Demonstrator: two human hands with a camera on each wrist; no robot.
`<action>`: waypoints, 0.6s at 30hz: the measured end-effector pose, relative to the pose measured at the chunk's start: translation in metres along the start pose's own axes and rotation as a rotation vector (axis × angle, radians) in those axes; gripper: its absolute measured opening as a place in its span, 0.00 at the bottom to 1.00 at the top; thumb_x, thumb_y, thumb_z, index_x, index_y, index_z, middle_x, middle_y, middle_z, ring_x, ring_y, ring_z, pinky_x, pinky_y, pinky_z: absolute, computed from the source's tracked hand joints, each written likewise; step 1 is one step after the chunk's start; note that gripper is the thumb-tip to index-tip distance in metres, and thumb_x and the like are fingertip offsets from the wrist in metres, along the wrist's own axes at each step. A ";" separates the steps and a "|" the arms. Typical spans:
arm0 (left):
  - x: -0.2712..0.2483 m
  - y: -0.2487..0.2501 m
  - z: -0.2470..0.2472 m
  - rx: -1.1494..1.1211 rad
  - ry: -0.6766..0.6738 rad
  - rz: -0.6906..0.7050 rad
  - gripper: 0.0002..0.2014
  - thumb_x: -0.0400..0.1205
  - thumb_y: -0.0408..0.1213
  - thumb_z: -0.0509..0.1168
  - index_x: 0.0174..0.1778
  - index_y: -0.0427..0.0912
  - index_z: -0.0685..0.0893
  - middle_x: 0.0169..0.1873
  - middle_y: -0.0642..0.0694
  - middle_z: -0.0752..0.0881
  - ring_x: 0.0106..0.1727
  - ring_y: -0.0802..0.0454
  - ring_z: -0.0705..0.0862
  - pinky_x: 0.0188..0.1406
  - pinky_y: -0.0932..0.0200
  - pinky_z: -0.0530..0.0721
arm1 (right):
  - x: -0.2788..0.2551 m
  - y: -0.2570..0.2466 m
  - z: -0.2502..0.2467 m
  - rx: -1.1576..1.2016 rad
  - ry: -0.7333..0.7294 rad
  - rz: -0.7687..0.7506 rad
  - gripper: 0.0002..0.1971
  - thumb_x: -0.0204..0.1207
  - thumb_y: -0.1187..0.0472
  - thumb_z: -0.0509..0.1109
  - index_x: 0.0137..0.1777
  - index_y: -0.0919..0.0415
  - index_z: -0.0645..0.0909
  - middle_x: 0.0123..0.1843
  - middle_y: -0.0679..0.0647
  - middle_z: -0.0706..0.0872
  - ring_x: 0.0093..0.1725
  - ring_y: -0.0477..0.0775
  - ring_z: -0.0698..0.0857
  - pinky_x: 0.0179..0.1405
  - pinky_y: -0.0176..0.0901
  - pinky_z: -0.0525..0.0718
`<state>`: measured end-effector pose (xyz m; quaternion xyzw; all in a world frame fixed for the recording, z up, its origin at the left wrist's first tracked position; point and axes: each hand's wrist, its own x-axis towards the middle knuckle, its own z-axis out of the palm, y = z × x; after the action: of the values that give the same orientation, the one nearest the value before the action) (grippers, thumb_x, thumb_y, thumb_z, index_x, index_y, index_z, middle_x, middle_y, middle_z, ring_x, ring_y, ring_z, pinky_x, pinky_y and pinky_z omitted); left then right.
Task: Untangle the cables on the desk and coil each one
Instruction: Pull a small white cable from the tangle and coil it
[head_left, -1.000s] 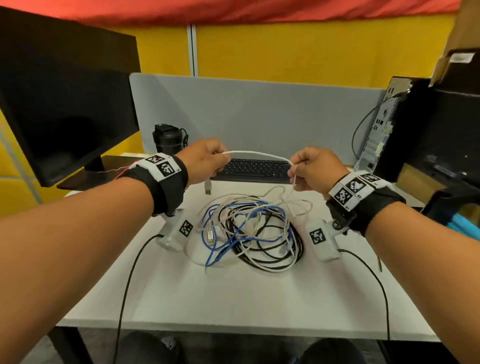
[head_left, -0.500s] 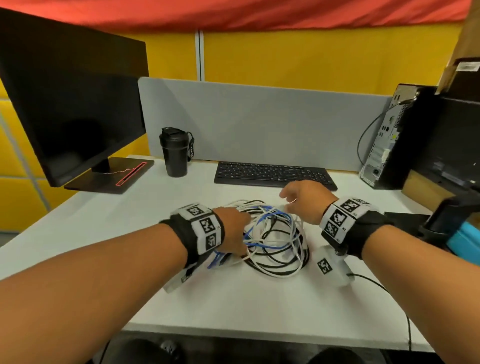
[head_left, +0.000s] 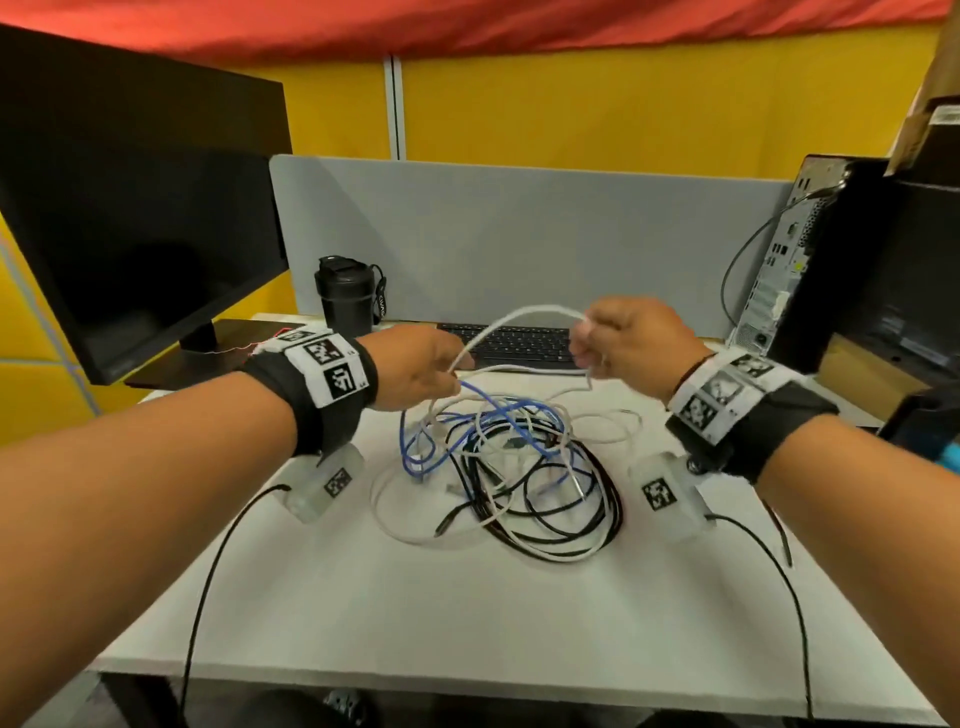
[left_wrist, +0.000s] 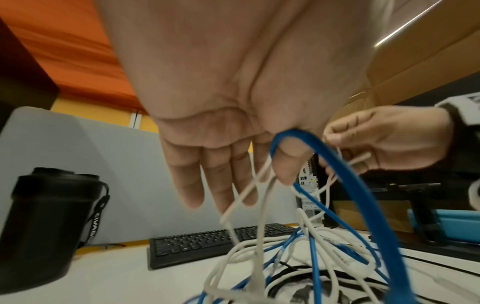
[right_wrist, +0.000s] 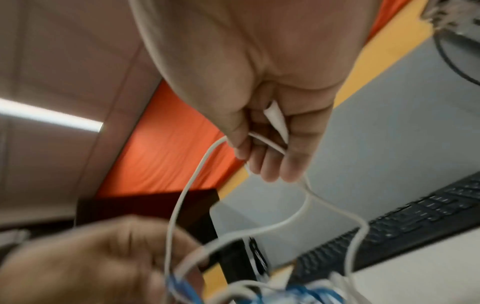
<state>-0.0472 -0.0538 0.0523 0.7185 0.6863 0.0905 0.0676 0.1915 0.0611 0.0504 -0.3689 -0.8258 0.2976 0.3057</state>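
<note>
Above the middle of the white surface (head_left: 332, 613), the right hand (head_left: 631, 340) pinched a thin white cable (head_left: 524, 312); the left hand (head_left: 415, 371), fingers (left_wrist: 189, 174) relaxed, hooked a blue cable (left_wrist: 363, 185). Pulling apart would likely tighten the tangled pile (head_left: 519, 467).

Both hands (head_left: 415, 366) (head_left: 631, 340) lift a white cable (head_left: 511, 319) above the tangle (head_left: 509, 467)

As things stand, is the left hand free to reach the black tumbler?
Probably not yet: the left hand has the blue cable looped over its thumb and white cable through its fingers, though the path to the black tumbler looks open.
</note>
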 end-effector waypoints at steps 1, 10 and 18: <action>0.000 -0.003 0.001 0.000 -0.010 -0.028 0.14 0.85 0.44 0.68 0.67 0.51 0.84 0.57 0.54 0.87 0.56 0.53 0.84 0.50 0.62 0.77 | 0.003 -0.007 -0.006 0.144 0.051 0.035 0.12 0.85 0.62 0.65 0.41 0.60 0.84 0.37 0.55 0.89 0.37 0.53 0.88 0.40 0.49 0.89; 0.006 -0.009 0.017 -0.392 0.288 -0.245 0.16 0.83 0.48 0.69 0.64 0.49 0.79 0.54 0.51 0.81 0.47 0.54 0.81 0.36 0.62 0.74 | 0.013 -0.059 -0.029 0.650 0.126 0.157 0.09 0.86 0.66 0.61 0.53 0.67 0.83 0.29 0.53 0.83 0.24 0.47 0.79 0.21 0.37 0.80; 0.011 0.028 0.002 -0.552 0.486 -0.171 0.45 0.75 0.64 0.68 0.85 0.53 0.58 0.76 0.43 0.74 0.70 0.48 0.78 0.70 0.47 0.77 | 0.023 -0.091 -0.047 1.316 0.191 0.349 0.09 0.88 0.68 0.56 0.50 0.69 0.76 0.31 0.60 0.84 0.22 0.50 0.84 0.31 0.35 0.87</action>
<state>-0.0192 -0.0444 0.0565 0.5708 0.6898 0.4338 0.1010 0.1746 0.0415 0.1520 -0.2587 -0.3713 0.7483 0.4850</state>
